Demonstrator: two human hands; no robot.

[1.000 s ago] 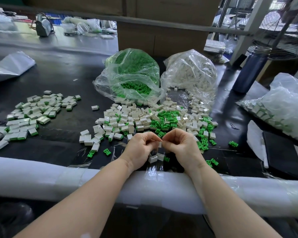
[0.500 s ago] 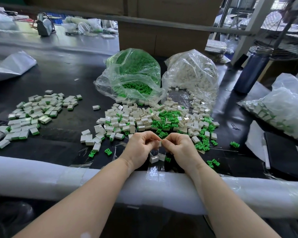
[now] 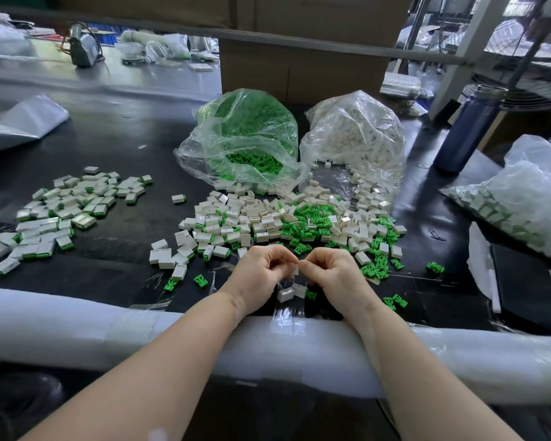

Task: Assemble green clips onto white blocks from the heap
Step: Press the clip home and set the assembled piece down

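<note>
Black table (image 3: 115, 148) with white foam-wrapped rail (image 3: 77, 329) along near edge, forearms resting across it. Left hand (image 3: 261, 275) and right hand (image 3: 331, 272) knuckle to knuckle at lower centre, grips curled, together pinching small white block (image 3: 296, 268); clip on it hidden. Loose white piece (image 3: 285, 295) just below hands. Behind: heap (image 3: 283, 221) of white blocks and green clips. Left of frame: assembled pieces (image 3: 61, 214). Farther: bag of green clips (image 3: 245, 141), bag of white blocks (image 3: 357, 138). Right: blue bottle (image 3: 468, 128).
</note>
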